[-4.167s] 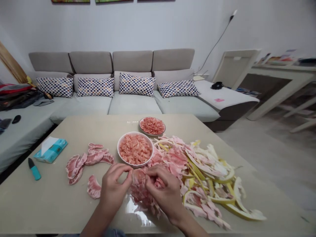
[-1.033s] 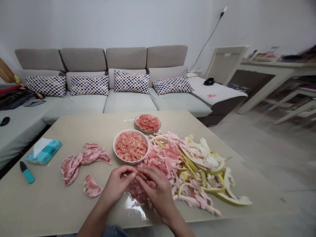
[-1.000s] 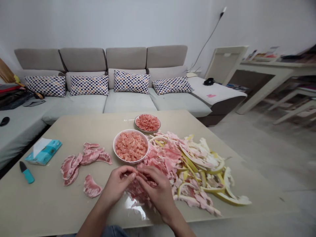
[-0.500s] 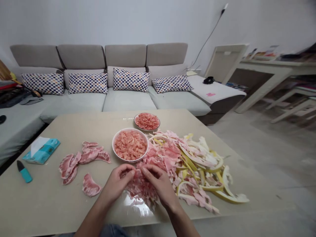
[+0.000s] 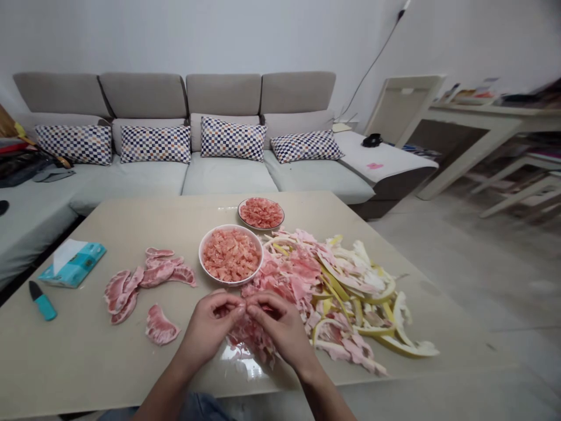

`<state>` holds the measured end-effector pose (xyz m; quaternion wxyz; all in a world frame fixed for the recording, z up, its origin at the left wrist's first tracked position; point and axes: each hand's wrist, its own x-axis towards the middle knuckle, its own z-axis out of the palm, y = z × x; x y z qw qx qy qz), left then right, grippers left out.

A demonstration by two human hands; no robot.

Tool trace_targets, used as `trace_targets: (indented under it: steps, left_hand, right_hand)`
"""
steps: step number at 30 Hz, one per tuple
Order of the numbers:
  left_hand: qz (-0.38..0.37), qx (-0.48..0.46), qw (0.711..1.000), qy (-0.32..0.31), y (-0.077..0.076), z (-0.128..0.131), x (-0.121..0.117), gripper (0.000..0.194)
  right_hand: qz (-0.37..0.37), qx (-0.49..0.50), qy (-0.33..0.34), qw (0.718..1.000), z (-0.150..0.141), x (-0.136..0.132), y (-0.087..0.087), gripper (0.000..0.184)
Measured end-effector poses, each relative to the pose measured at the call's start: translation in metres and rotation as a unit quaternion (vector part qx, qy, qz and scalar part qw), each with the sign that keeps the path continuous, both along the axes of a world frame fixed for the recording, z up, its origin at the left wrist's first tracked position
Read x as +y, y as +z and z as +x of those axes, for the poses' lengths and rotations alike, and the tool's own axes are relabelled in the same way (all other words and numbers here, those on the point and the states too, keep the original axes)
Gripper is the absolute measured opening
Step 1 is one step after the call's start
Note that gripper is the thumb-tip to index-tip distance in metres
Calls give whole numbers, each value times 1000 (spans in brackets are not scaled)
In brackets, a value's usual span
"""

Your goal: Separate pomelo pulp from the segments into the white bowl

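My left hand [image 5: 214, 327] and my right hand [image 5: 280, 327] are closed in pinches, fingertips meeting just in front of a white bowl [image 5: 200, 266] heaped with pink pomelo flesh. Between them is a small piece of pomelo, mostly hidden by the fingers. Under the hands lies a mound of pink membrane scraps [image 5: 252, 342], which runs into a larger pile of white pith and yellow-green pomelo peel [image 5: 350, 286] on the right. To the left are several unpeeled pomelo segments [image 5: 164, 272] in a cluster, and a single segment [image 5: 160, 326] lies nearer my left wrist.
Behind the bowl stands a dark-rimmed plate [image 5: 262, 213] of more pomelo flesh. At the table's left are a blue tissue pack [image 5: 79, 266] and a small knife [image 5: 44, 302] with a turquoise handle. A sofa [image 5: 228, 175] with checked cushions runs along the far side of the glossy table [image 5: 87, 362].
Four seconds ago a larger pomelo piece showed between my fingers; now little of it is visible. My fingertips, slightly apart half a second ago, have come together. The view has shifted slightly.
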<state>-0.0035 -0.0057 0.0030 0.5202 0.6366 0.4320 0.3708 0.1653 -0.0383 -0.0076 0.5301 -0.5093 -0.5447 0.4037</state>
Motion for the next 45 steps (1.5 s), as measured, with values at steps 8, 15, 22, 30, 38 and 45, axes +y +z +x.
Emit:
trace_targets:
  steps: [8, 15, 22, 30, 38, 45]
  left_hand:
    - [-127, -127, 983, -45, -1, 1, -1, 22]
    - [-41, -9, 999, -13, 2, 3, -1, 26]
    - [57, 83, 995, 16, 7, 4, -4, 14]
    - [-75, -85, 991, -72, 2, -1, -1, 20]
    - [-85, -80, 993, -26, 2, 0, 2, 24]
    - [-14, 19, 999, -30, 3, 1, 0, 24]
  right_hand:
    - [-141, 254, 39, 956, -4, 3, -12, 28]
    - [-44, 75, -6, 996, -2, 2, -11, 22]
    - [25, 1, -36, 999, -4, -1, -6, 14]
    - [-156, 311, 44, 936, -8, 2, -11, 31]
    - [-138, 342, -3, 930, 2, 7, -14, 26]
    - [-138, 337, -7, 931, 3, 6, -18, 23]
